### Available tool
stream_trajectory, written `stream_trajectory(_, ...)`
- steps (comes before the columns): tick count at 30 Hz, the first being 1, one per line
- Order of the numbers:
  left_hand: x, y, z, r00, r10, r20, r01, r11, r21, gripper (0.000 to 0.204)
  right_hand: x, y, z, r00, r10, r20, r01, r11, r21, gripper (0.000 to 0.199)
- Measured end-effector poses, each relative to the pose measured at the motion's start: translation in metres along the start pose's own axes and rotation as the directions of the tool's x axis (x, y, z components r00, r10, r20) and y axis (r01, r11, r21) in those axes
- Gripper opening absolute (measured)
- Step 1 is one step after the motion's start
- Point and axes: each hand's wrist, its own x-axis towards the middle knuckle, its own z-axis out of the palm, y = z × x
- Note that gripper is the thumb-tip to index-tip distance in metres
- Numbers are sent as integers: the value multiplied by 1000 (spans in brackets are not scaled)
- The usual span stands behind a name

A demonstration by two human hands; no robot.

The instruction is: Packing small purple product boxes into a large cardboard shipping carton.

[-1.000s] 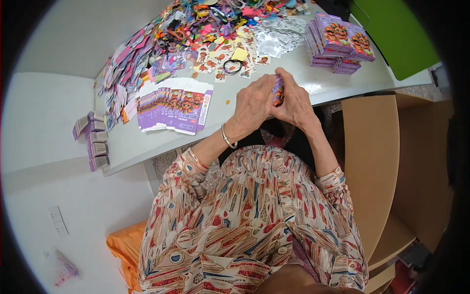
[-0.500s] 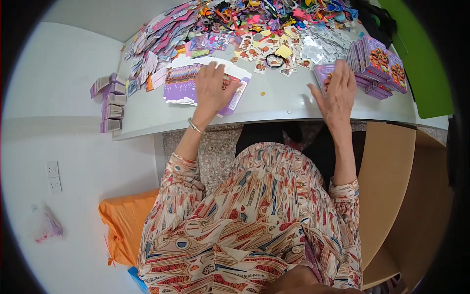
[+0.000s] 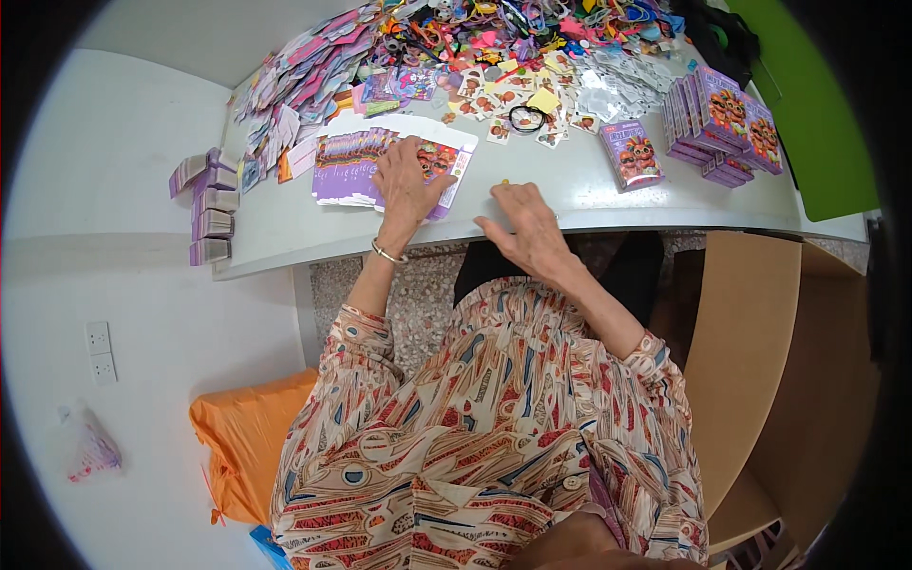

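My left hand [image 3: 407, 182] lies with its fingers stretched over a fanned row of flat, unfolded purple cartons [image 3: 344, 169], touching the top one near its printed picture. At the table's front edge, my right hand [image 3: 534, 228] has its thumb and fingers apart and holds nothing. Just beyond its fingertips is a small yellow piece [image 3: 504, 181], partly hidden. A folded purple box [image 3: 633, 155] with a picture on its front lies alone on the table to the right.
Stacked purple boxes [image 3: 714, 114] stand at the right beside a green board [image 3: 803, 123]. Behind lie picture cards [image 3: 494, 100], clear packets [image 3: 617, 85], a black band [image 3: 527, 118] and heaped trinkets [image 3: 532, 28]. Purple bundles [image 3: 217, 201] line the left edge. An open cardboard box [image 3: 746, 342] stands below right.
My right hand has let go of the purple box at the right and moved left toward the flat cartons. My left hand has stayed on them.
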Motion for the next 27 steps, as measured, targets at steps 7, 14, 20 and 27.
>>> stream_trajectory(7,9,0,-2,990,-4,-138,-37,956,-291,48,22,-10,32,989,26,145,-37,996,76,43)
stream_trajectory(14,11,35,-28,989,-115,91,143,628,-765,25,27,-11,31,920,388,45,-364,810,459,84)
stream_trajectory(20,0,81,-37,977,-138,164,201,320,-926,14,36,-8,-2,896,439,65,-416,778,471,99)
stream_trajectory(27,-2,96,-31,928,-12,372,369,178,-912,33,21,4,-36,868,492,65,-488,822,295,101)
